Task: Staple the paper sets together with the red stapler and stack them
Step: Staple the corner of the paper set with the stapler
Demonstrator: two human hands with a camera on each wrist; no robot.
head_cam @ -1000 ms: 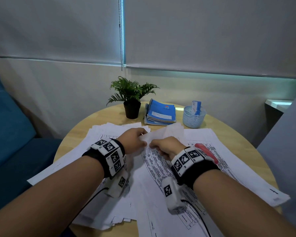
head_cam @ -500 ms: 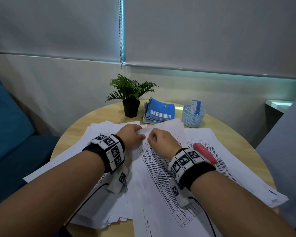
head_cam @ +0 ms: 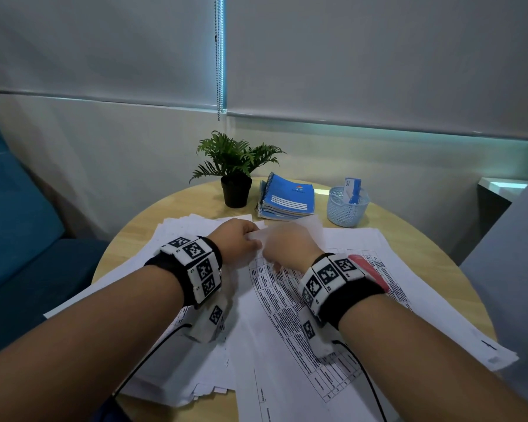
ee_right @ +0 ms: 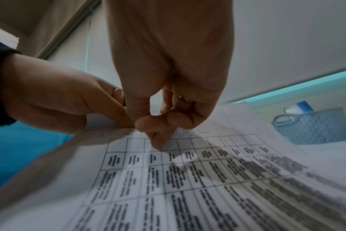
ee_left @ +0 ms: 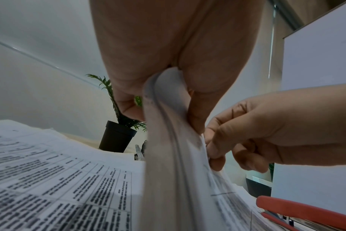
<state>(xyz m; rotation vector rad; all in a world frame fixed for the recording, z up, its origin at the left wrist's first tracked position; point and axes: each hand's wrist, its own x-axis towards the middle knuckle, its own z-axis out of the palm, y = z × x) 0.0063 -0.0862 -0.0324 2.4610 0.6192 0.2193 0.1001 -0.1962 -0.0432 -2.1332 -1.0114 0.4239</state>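
The left hand (ee_left: 168, 65) has its grip pinched on the far edge of a paper set (ee_left: 174, 156), thumb on one side and fingers on the other, lifting that edge off the desk (head_cam: 433, 239) so the sheets hang together and can be squared. The right hand (head_cam: 287, 248) works just beside it at the same top edge; its fingertips (ee_right: 158, 137) are curled down onto the printed table of the top sheet, and it seems to be pinching or separating a sheet there, though motion blur leaves that uncertain. Holding both hands at one corner makes sense: that is where a staple would go, and the edges must line up first.

The red stapler (head_cam: 369, 269) lies on the papers to the right, partly hidden behind the right wrist, within easy reach but untouched. More loose sheets (head_cam: 177, 236) spread across the left of the desk. At the far side stand a potted plant (head_cam: 235, 169), blue notebooks (head_cam: 287, 197) and a small basket (head_cam: 346, 208), well apart from the work.
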